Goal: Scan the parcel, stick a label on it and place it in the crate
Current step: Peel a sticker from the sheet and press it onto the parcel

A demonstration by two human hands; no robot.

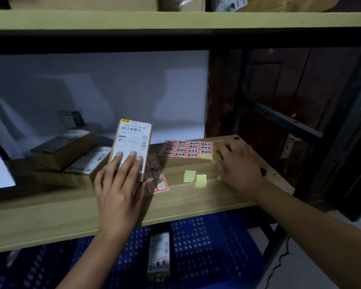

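A small cardboard parcel (131, 140) with a white shipping label stands tilted on the wooden shelf (50, 215), label side toward me. My left hand (119, 184) grips its lower part, fingers spread over the label. A sheet of red stickers (186, 148) lies flat to the right. My right hand (236, 163) rests palm down at that sheet's right edge, fingertips touching it; I cannot see anything held in it. Below the shelf sits a blue crate (206, 247) with one labelled parcel (159, 255) inside.
Two more cardboard parcels (71, 155) are stacked at the left of the shelf. A second, partly used sticker sheet (154, 180) lies under the held parcel. Two yellow backing scraps (195, 177) lie mid-shelf. A dark metal rack post and wooden door stand right.
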